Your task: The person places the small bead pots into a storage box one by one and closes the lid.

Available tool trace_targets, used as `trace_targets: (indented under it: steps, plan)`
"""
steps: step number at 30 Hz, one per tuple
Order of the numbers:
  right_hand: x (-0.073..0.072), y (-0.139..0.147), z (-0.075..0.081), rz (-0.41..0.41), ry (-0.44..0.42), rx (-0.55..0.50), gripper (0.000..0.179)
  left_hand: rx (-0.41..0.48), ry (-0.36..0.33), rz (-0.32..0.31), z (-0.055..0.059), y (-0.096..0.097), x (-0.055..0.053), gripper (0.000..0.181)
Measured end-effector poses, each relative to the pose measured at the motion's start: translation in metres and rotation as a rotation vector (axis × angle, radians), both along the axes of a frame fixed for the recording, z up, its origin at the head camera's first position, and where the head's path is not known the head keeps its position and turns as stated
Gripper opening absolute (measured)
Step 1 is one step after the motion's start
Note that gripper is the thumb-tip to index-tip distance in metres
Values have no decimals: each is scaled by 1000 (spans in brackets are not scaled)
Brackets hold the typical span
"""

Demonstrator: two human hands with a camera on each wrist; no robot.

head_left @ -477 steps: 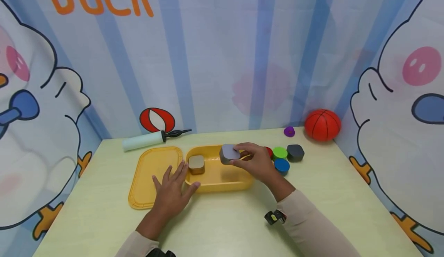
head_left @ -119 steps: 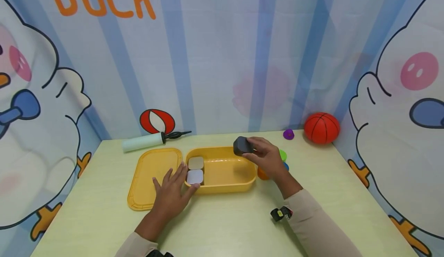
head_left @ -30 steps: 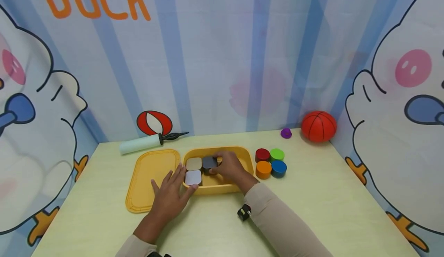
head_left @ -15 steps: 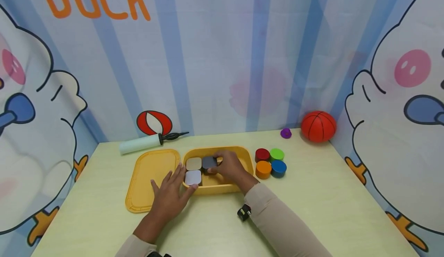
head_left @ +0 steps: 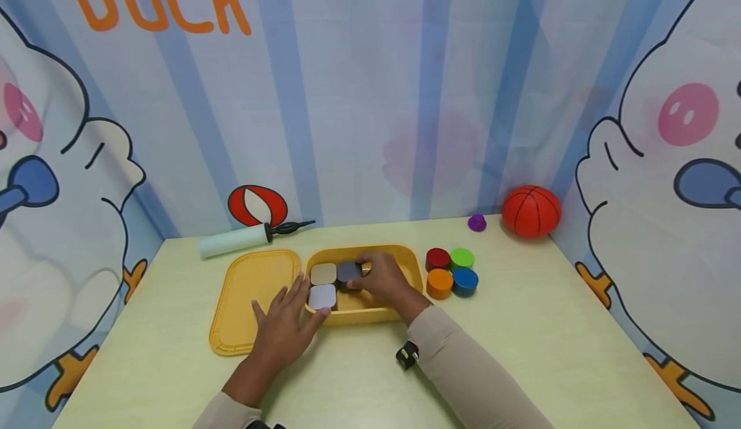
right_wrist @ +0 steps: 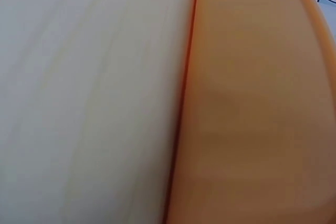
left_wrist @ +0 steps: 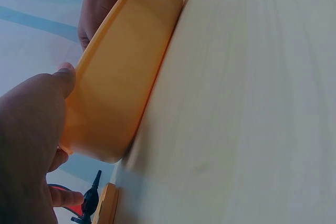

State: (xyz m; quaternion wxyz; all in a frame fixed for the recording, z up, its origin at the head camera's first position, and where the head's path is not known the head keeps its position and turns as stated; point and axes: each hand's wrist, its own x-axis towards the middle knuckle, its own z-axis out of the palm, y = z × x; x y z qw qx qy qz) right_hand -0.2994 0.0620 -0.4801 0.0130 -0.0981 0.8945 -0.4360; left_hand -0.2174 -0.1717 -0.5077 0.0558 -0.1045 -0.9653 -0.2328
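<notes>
A yellow rectangular box (head_left: 370, 315) stands on the table with three rounded square blocks inside. The beige block (head_left: 323, 274) and the pale lilac block (head_left: 322, 297) sit at its left end. Beside the beige one is a dark grey block (head_left: 349, 271), which my right hand (head_left: 384, 281) pinches between thumb and fingers, down inside the box. My left hand (head_left: 285, 326) rests against the box's left end with fingers spread, thumb at the front rim. In the left wrist view the thumb (left_wrist: 65, 77) touches the rim. The right wrist view shows only the box's front wall (right_wrist: 257, 103) and tabletop.
A yellow lid (head_left: 246, 307) lies left of the box, partly under my left hand. Behind it is a pale green hand pump (head_left: 234, 241). Red (head_left: 438, 260), green (head_left: 462, 258), orange (head_left: 440, 283) and blue (head_left: 466, 282) round pieces stand at right, with a purple piece (head_left: 477, 222) and red ball (head_left: 531, 211) behind.
Since the earliest frame, the lilac block has been placed in the box. My right hand then carried the dark grey block in beside the beige one. Over the last second, both hands stay still.
</notes>
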Motion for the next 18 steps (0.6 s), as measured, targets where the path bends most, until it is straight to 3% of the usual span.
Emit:
trace_targets:
  steps: [18]
  plan:
    - [5,14,19,-10,-18,-7,57,12,-8,5,1,1,1,90]
